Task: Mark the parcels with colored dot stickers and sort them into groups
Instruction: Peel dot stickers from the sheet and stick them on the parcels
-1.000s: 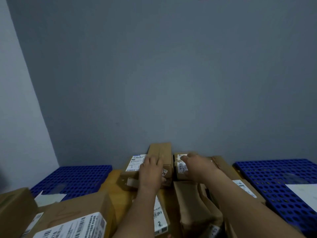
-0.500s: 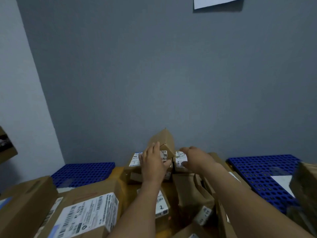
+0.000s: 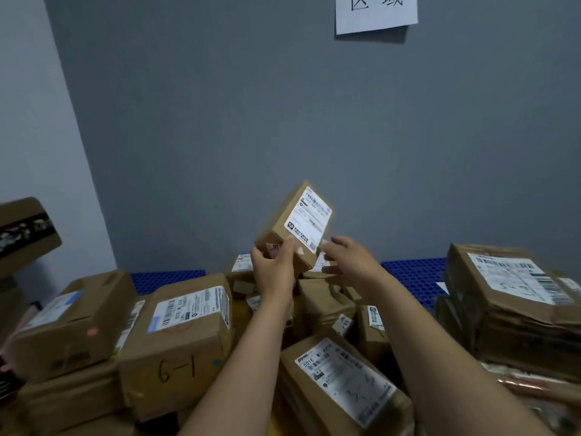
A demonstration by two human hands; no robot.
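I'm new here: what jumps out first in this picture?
A small brown parcel, tilted with its white label toward the camera, is held up in the middle by the left hand, the right hand open beside it. Around them lie piles of brown parcels, with a box marked 6-1 at lower left.

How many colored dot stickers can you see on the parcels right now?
2. A teal dot on the box marked 6-1, and a pink dot on the box just left of it. Others may be hidden.

Grey wall [image 3: 283, 105]; white paper sign [image 3: 376, 12] high up; blue perforated pallets [image 3: 412, 275] at base.
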